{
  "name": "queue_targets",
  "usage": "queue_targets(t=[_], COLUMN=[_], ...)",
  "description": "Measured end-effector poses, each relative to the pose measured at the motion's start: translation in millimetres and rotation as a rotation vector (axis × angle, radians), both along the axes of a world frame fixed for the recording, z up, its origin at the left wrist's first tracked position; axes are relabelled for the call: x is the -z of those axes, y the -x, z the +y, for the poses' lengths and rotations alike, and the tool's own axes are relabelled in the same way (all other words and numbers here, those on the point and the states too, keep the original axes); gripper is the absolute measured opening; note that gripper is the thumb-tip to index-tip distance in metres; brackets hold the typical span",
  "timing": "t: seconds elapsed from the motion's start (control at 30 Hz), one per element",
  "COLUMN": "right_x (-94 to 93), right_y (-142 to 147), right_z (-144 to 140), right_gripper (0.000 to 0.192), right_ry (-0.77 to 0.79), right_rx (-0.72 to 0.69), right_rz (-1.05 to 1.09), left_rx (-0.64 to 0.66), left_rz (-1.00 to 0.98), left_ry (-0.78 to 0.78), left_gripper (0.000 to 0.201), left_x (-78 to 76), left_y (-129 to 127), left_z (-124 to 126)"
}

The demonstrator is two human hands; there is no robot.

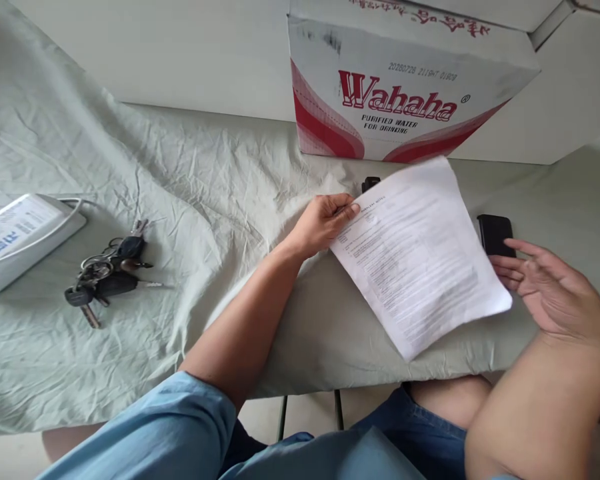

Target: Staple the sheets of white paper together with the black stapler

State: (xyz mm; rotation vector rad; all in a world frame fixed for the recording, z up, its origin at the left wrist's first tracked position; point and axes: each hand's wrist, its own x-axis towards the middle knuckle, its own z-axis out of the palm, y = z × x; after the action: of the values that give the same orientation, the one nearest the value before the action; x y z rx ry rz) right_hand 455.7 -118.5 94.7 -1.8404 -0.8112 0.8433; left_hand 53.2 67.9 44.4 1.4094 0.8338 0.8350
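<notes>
White printed sheet (pixel 420 257), lifted near the Wahaha box (pixel 405 87) for reading (apparently): left hand (pixel 323 223) pinches its corner, right hand (pixel 550 290) open beside it.

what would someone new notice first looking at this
The printed sheet of paper stands out most, held at its top left corner by the left hand over the cloth-covered table, with the right hand open beside its right edge. Behind it sits a red and white cardboard box marked Wahaha. A bunch of keys lies at the left, and a black phone lies just right of the paper.
</notes>
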Motion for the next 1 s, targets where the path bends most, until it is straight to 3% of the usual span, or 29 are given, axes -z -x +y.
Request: queue_targets(t=[0.13, 0.33, 0.43, 0.63, 0.83, 1.0], right_x=[3.5, 24.7, 35.9, 47.6, 47.9, 48.1], right_y=[25.1, 78.5, 87.8, 85.1, 68.3, 62.8], right_z=[12.8, 35.5, 42.1, 49.3, 46.9, 47.7], right_gripper=[0.071, 0.051, 0.044, 0.044, 0.041, 0.049], right_ry=[0.096, -0.046, -0.067, 0.019, 0.224, 0.215], right_rx=[-0.093, -0.184, -0.137, -0.089, -0.099, -0.014], right_rz=[0.029, 0.038, -0.006, -0.038, -0.026, -0.01], left_rx=[0.192, 0.312, 0.349, 0.195, 0.151, 0.086], left_rz=[0.054, 0.185, 0.251, 0.337, 0.413, 0.373], left_ry=[-0.029, -0.164, -0.209, -0.164, -0.082, -0.09], left_gripper=[0.048, 0.038, 0.037, 0.017, 0.023, 0.032], left_x=[-5.1, -1.3, 3.3, 9.7, 9.1, 13.4], left_y=[-0.4, -5.3, -7.5, -13.3, -17.3, -17.6], left_z=[-2.5, -3.4, -4.3, -4.5, -4.5, -3.7])
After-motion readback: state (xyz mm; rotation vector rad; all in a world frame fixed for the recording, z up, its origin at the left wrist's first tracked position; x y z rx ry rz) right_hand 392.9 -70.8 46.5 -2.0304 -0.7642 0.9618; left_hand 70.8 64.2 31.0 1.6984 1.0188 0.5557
